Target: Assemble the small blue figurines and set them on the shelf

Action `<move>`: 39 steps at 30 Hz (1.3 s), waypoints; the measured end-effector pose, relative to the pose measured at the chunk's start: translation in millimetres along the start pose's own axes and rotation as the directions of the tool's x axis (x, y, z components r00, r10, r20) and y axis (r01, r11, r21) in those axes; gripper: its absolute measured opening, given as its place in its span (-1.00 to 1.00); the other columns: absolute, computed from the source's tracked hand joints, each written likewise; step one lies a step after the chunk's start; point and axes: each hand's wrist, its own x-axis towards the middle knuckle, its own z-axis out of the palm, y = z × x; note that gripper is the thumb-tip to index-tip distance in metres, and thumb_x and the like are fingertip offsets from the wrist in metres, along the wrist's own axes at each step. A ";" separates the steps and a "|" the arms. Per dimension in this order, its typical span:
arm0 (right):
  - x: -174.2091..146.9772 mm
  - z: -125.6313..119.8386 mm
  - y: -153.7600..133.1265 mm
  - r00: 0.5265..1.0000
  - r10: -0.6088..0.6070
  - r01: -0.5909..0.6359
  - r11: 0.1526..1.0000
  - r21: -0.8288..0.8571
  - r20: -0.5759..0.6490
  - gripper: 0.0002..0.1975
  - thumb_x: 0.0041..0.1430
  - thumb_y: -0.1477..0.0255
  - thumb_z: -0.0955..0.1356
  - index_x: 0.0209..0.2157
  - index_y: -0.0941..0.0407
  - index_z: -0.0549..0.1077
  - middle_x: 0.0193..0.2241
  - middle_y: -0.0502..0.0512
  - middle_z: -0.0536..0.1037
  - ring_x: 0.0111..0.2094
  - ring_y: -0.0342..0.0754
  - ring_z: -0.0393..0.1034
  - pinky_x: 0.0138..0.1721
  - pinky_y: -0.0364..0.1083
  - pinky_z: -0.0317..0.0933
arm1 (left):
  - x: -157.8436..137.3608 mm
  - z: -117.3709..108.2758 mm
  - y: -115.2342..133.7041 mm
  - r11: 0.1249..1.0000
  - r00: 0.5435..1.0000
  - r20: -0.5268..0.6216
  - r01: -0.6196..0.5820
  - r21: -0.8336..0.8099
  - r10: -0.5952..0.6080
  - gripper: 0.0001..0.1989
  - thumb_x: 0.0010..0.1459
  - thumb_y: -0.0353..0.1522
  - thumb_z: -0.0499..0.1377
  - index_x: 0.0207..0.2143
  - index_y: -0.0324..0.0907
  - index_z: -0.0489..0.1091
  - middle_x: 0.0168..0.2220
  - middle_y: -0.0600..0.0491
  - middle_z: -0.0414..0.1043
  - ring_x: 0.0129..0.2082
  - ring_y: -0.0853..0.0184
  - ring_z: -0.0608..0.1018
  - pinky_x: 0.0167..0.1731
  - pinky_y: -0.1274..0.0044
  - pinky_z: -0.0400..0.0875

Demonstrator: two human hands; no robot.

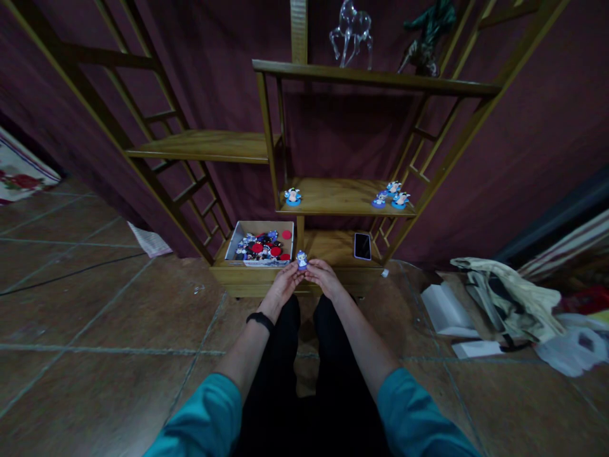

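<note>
Between my two hands, in front of the low shelf, I hold a small white and purple figurine (302, 259) upright on its purple base. My left hand (287, 279) grips it from the left, and my right hand (323, 277) pinches it from the right. Just beyond my left hand is an open cardboard box (229, 252) filled with a jumble of small figure pieces and red round discs. On the shelf above, a blue-based figurine (293, 197) stands at the left end. Three more, among them a purple-based figurine (379, 200), stand grouped at the right end.
A phone (362, 246) lies on the low shelf (328, 247), right of the box. A glass horse (352, 32) and a dark green statue (428, 38) stand on the top shelf. Bags, cloth and a white box (447, 311) lie on the floor at right.
</note>
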 end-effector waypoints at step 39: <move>5.7 -0.1 5.7 0.999 0.031 -0.031 0.999 0.024 -0.024 -0.60 -0.18 0.28 0.48 -0.23 0.09 0.46 -0.48 0.01 0.55 -0.47 -0.15 0.42 -0.31 -0.10 0.31 | 4.4 -6.8 -6.1 0.994 0.997 -0.028 -0.074 0.086 0.076 -0.60 -0.16 -0.52 0.33 -0.18 -0.20 0.43 -0.34 0.05 0.51 -0.37 0.44 0.53 -0.28 0.60 0.37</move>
